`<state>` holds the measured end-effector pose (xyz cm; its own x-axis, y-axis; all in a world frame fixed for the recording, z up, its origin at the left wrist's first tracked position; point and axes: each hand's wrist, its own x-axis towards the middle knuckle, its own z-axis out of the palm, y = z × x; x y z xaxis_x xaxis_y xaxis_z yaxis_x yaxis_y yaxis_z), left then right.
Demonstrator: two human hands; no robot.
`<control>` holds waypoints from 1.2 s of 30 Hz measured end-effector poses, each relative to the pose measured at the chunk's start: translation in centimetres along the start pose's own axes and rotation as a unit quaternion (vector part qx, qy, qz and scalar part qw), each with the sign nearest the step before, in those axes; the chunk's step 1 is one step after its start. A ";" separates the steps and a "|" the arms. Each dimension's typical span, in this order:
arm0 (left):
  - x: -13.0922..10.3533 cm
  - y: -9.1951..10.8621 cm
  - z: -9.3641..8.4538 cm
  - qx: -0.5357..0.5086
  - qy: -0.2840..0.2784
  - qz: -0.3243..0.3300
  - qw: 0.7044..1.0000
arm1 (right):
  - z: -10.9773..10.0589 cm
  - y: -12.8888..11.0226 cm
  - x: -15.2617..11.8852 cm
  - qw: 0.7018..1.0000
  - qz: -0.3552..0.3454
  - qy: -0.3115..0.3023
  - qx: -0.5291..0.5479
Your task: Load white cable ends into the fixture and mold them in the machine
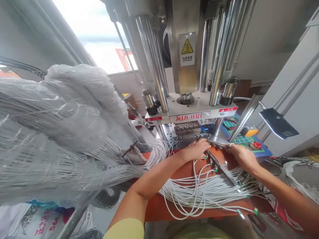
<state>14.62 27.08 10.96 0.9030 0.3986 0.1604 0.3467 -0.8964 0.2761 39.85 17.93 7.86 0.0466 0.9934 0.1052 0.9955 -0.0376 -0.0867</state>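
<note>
A narrow metal strip with small slots [217,144] lies across the orange work surface, in front of the press. My right hand [243,156] pinches its right end between thumb and fingers. At the strip's left end, my left hand [198,150] has its fingers curled onto the metal; the fingertips are partly hidden. A second long metal bar [224,171] slants from beneath my left hand toward the lower right. White cables [194,189] with small metal and green connector ends [216,169] lie around the bar, some ends close to it.
The press marked MIN-HUI [189,117] stands ahead, with a metal mold block [188,127] on its bed. A blue control panel with a red button [256,145] and a dark lamp [278,123] are at right. Plastic-wrapped cable bundles [74,109] crowd the left.
</note>
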 end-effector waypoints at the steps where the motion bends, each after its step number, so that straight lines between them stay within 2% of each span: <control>1: 0.2 -0.4 0.2 0.030 -0.024 -0.002 0.999 | 0.2 -0.3 0.4 1.000 -0.009 0.002 0.005; 5: -0.3 -0.9 0.1 0.076 -0.054 0.001 0.996 | 1.0 -1.0 1.7 0.999 -0.037 0.012 0.019; 10: -2.2 -1.1 -0.1 0.022 -0.035 -0.002 0.999 | 1.5 -2.4 2.7 0.997 -0.073 0.007 0.026; 13: -3.6 -1.4 0.2 -0.021 -0.016 -0.021 0.999 | 0.8 -3.2 2.7 0.997 -0.077 0.005 0.022; 16: -4.4 -1.6 0.5 -0.050 0.000 -0.025 0.998 | -0.7 -4.0 1.0 0.996 -0.086 0.010 0.028; 19: -4.5 -1.8 0.8 -0.059 0.005 -0.024 0.998 | -1.5 -5.3 -2.1 0.986 -0.155 0.003 0.067; 21: -4.5 -1.8 1.0 -0.060 0.008 -0.020 0.998 | -1.1 -6.5 -4.2 0.977 -0.187 -0.020 0.096; 23: -4.6 -1.8 1.1 -0.060 0.019 -0.025 0.998 | -0.1 -7.6 -5.7 0.978 -0.184 -0.032 0.095; 26: -5.0 -1.4 1.2 -0.062 0.037 -0.055 0.996 | 1.2 -8.1 -6.1 0.980 -0.183 -0.015 0.079; 30: -5.4 -1.4 0.8 -0.063 0.080 -0.118 0.988 | 0.8 -6.7 -3.3 0.970 -0.206 0.004 0.125; 33: -4.7 -2.5 -0.2 -0.046 0.142 -0.188 0.971 | -0.4 -5.7 1.1 0.964 -0.228 0.008 0.136; 36: -3.3 -4.7 -1.6 -0.024 0.192 -0.256 0.947 | -1.1 -5.8 6.7 0.951 -0.266 0.013 0.159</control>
<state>9.62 30.31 10.62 0.4584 0.8276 0.3239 0.6940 -0.5610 0.4512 34.50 24.68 10.15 -0.4496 0.8597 0.2425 0.8043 0.5077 -0.3088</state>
